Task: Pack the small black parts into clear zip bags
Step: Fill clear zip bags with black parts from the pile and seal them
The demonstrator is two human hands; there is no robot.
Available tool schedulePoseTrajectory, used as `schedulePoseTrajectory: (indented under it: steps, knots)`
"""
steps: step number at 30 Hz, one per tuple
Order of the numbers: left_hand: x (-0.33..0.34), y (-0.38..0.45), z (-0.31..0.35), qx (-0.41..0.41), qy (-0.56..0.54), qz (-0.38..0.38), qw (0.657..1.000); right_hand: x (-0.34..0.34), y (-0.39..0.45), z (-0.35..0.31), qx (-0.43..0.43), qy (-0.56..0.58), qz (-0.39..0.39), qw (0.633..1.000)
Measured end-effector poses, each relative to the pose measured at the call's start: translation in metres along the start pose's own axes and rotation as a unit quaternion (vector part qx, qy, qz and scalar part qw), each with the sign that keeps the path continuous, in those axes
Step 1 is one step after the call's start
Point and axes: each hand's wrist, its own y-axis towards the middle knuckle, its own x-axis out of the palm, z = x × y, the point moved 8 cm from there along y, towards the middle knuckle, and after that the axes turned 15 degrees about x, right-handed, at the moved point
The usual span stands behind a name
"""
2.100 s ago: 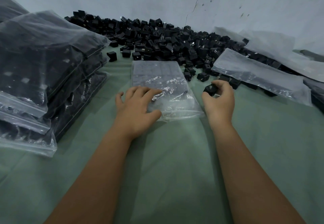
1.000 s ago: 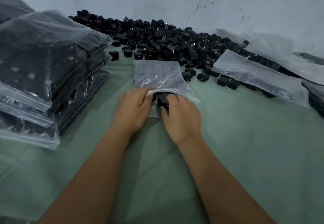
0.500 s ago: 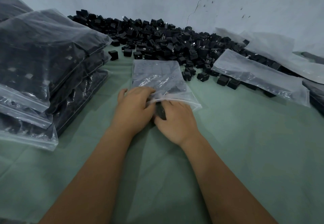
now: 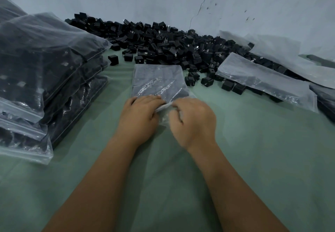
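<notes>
A clear zip bag (image 4: pixel 157 79) filled with small black parts lies flat on the green cloth in the middle. My left hand (image 4: pixel 139 117) rests on its near end, fingers over the top flap and thumb tucked at the mouth. My right hand (image 4: pixel 195 122), blurred, has its fingers curled onto the mouth's edge just right of the left hand. No loose part shows in either hand. A big heap of small black parts (image 4: pixel 163 44) lies behind the bag along the wall.
Stacked filled bags (image 4: pixel 45 68) rise at the left. Empty clear bags (image 4: pixel 262 79) lie at the right over more parts. A few stray parts (image 4: pixel 206 82) sit right of the bag. Green cloth (image 4: pixel 262 150) covers the table; a wall closes the back.
My right hand carried a black part from the right to the bag's mouth and pushed it in. The part is now out of sight, and the right fingers are on the bag's edge.
</notes>
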Motion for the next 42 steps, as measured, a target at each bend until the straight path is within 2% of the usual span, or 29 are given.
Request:
schedulePoseTrajectory:
  steps: [1,3,5,7,11,19,22,25,28,33,37,39,42]
  knots:
    - [-0.001,0.0,0.0,0.0,0.001,0.002,1.0,-0.01,0.007,0.007,0.021,0.027,0.041,0.999]
    - [0.0,0.0,0.0,-0.001,0.006,0.001,1.0,-0.014,0.028,0.035,0.104,0.067,0.056,0.991]
    - [0.001,0.001,0.001,-0.002,0.013,-0.005,1.0,-0.002,0.052,0.071,0.178,0.079,0.023,0.981]
    - [0.002,0.002,0.001,-0.004,0.017,-0.012,1.0,0.018,0.072,0.102,0.218,0.055,-0.044,0.973]
    - [0.004,0.001,0.001,-0.001,0.032,-0.022,0.999,0.062,0.095,0.13,0.224,-0.011,-0.167,0.96]
    - [0.005,0.001,-0.002,-0.004,0.026,-0.025,0.999,0.119,0.123,0.151,0.206,-0.16,-0.27,0.927]
    - [0.005,0.002,-0.003,-0.003,0.028,-0.027,0.999,0.113,0.126,0.146,0.184,-0.163,-0.225,0.943]
    - [0.003,0.002,-0.003,-0.004,0.022,-0.021,1.0,0.098,0.122,0.14,0.184,-0.083,-0.175,0.964]
    - [0.003,0.001,-0.005,-0.005,0.019,-0.018,1.0,0.087,0.111,0.14,0.208,-0.011,-0.167,0.964]
    - [0.003,-0.001,-0.006,-0.006,0.01,-0.004,1.0,0.063,0.091,0.139,0.236,0.022,-0.126,0.963]
    - [0.002,0.0,-0.007,-0.004,0.008,0.004,1.0,0.032,0.073,0.14,0.286,0.036,-0.02,0.957]
    - [0.002,0.001,-0.006,-0.003,0.008,0.003,1.0,0.017,0.063,0.134,0.278,0.077,0.027,0.957]
    - [0.002,0.001,-0.005,-0.003,0.008,0.001,1.0,0.003,0.047,0.118,0.253,0.136,0.054,0.956]
